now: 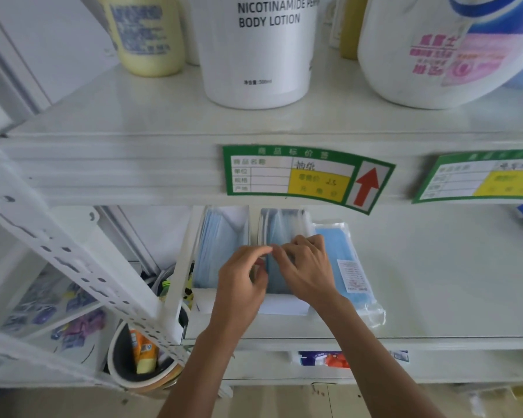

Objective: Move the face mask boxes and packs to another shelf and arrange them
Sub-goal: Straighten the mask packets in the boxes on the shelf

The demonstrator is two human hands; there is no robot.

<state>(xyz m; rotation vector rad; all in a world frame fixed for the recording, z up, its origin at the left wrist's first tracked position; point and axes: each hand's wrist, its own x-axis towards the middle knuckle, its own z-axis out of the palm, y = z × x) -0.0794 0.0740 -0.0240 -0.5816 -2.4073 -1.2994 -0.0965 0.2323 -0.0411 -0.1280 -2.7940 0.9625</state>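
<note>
- Nearest to us, below and left of the white open-topped box of blue masks [280,267], we see a round grey bin [139,354] with an orange-and-yellow packet standing in it, beside a white perforated shelf post [73,254].
- Our two bare forearms reach up over the front edge of the pale lower shelf [435,282] towards that box.
- Our left hand [242,282] sits at the box's left side, its fingers curled and its thumb and fingertips pinched together at the top edge of the masks; what exactly it pinches is too blurred for us to tell.
- Our right hand [307,267] lies over the box's right half, fingers bent, its fingertips meeting the left hand's at the same edge.
- Just left of the box stands a second white open box of pale blue masks [221,248], touching or nearly touching it.
- Just right of the box lies a flat clear plastic pack of blue masks [344,260] with a white label, flat on the shelf.
- Above the box, on the upper shelf's front lip, we see a green-bordered price tag with a red arrow [305,176].
- Farther above stand a white body lotion bottle [258,49], a cream-yellow bottle [145,34] and a large white jug with pink print [441,49].
</note>
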